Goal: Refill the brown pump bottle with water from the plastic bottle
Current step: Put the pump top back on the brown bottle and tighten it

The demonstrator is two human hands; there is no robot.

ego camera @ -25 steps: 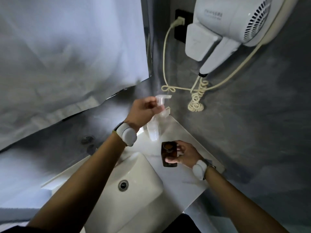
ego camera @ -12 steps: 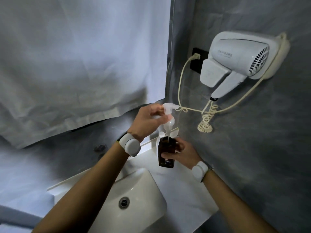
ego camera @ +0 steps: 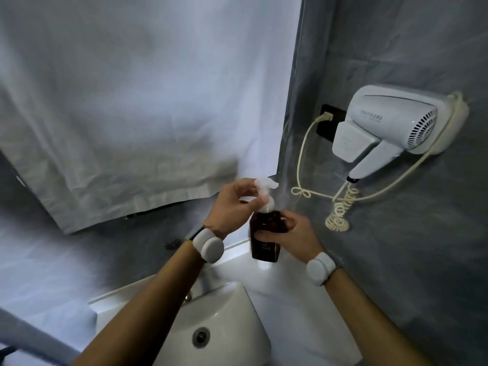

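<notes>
— Background, item by item?
— Item 1: grey wall (ego camera: 396, 260). Item 2: white sheet (ego camera: 145, 101), hung over the wall's left part. Item 3: white hair dryer (ego camera: 390, 120) in a wall holder, upper right. Its coiled cord (ego camera: 340, 212) hangs below it, and a plug (ego camera: 326, 117) sits in a black socket (ego camera: 328, 128) just beside it.

— And the surface?
— Item 4: white counter (ego camera: 290, 299), fitted into the corner. Item 5: white basin (ego camera: 237, 307) on the counter's near side, with its drain (ego camera: 200, 336) in view.

— Where is the task's thing?
— Item 6: brown pump bottle (ego camera: 264, 241), upright at the back of the counter, between my two hands. Whether its base rests on the counter or is lifted slightly, I cannot tell. Item 7: white pump head (ego camera: 265, 184), directly above the bottle, nozzle pointing right and collar at the bottle's neck.

— Your hands?
— My left hand (ego camera: 232, 204) is closed on the pump head, with thumb and fingertips pinching its stem just under the nozzle. My right hand (ego camera: 293, 233) is wrapped round the bottle's body from the right, thumb lying across its front. Each wrist carries one white band: left (ego camera: 208, 245) and right (ego camera: 320, 265).
</notes>
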